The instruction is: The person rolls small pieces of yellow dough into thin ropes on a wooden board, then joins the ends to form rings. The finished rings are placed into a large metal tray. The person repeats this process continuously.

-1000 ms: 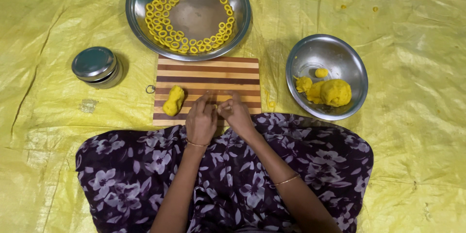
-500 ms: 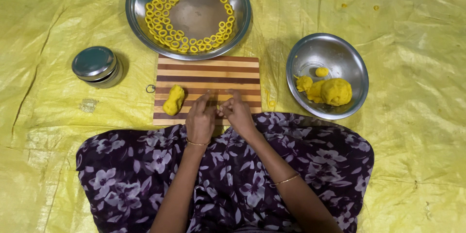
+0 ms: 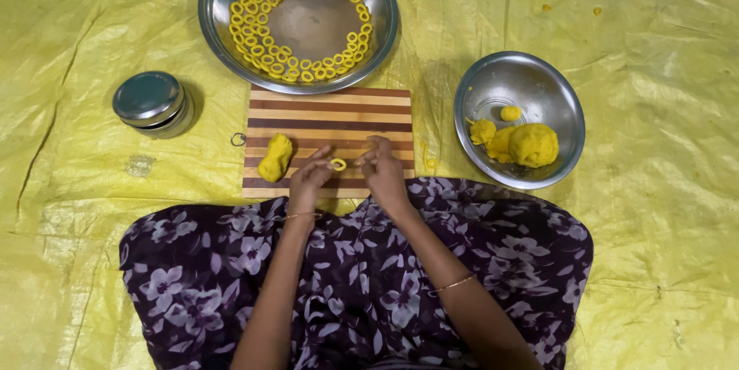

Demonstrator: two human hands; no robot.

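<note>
My left hand (image 3: 309, 177) and my right hand (image 3: 382, 170) meet over the near edge of a striped wooden board (image 3: 331, 112). Between their fingertips they pinch a small yellow dough ring (image 3: 337, 164), just above the board. A yellow dough lump (image 3: 275, 158) lies on the board to the left of my left hand. Beyond the board stands a large steel bowl (image 3: 381, 0) with several dough rings (image 3: 262, 39) laid along its inner wall.
A smaller steel bowl (image 3: 539, 85) at the right holds yellow dough lumps (image 3: 533, 144). A lidded steel tin (image 3: 149, 102) stands at the left, with a small metal ring (image 3: 239, 139) near the board. A yellow sheet (image 3: 654, 224) covers the floor; my floral-clad lap (image 3: 354, 277) fills the foreground.
My hands have drawn slightly apart and lifted a little, and the dough ring now shows between the fingertips. Everything else stays in place.
</note>
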